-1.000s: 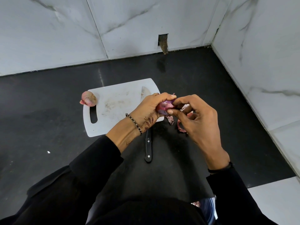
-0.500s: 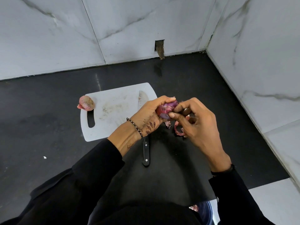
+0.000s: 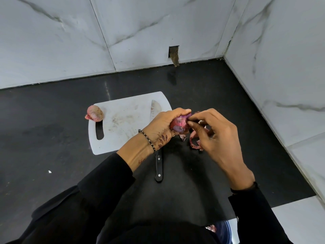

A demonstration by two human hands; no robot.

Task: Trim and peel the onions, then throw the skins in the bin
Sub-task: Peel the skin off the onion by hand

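Counting two onions (image 3: 178, 125) (image 3: 94, 113), one knife (image 3: 159, 166), one board (image 3: 123, 120)

One head-worn view — looking steeply down, close over the black counter (image 3: 52, 138).

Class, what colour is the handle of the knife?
The knife handle is black; it shows best in the head view.

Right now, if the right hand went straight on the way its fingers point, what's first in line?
The onion gripped in the left hand. The right hand looks to be pinching at its skin, so there's no gap. The exact pinch point is partly hidden.
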